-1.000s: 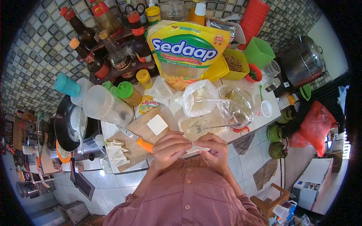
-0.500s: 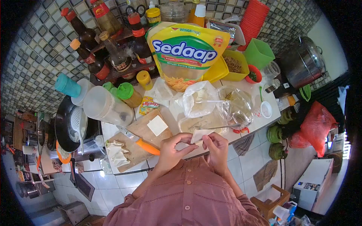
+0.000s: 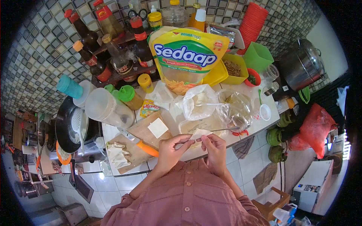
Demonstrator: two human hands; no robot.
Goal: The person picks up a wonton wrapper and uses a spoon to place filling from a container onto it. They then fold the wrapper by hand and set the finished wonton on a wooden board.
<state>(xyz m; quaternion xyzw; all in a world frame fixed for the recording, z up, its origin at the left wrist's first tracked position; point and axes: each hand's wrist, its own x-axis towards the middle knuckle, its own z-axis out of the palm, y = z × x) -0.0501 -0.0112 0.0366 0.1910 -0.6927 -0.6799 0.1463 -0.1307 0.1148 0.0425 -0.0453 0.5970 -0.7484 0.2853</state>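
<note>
Between both hands is a small pale dough wrapper (image 3: 200, 133), folded to a point at the top. My left hand (image 3: 170, 151) pinches its lower left edge between thumb and forefinger. On the other side my right hand (image 3: 214, 150) grips the lower right part with thumb and fingers. A flat square wrapper (image 3: 157, 128) lies on the wooden cutting board (image 3: 140, 130) to the left. Beside it rests a knife (image 3: 146, 147) with an orange handle, close to my left hand. Several folded wrappers (image 3: 118, 155) are piled at the board's left end. Fingers hide the wrapper's lower edge.
Behind my hands are a tub of pale mixture (image 3: 201, 125), a plastic bag of white powder (image 3: 194, 107) and a large oil pouch (image 3: 184, 60). A black wok (image 3: 64, 122) stands left. Red chillies (image 3: 240, 133) lie near the counter's front edge.
My fingers have drawn closer together at the wrapper's lower edge, and its upright point has tipped lower. Things on the counter stay in place.
</note>
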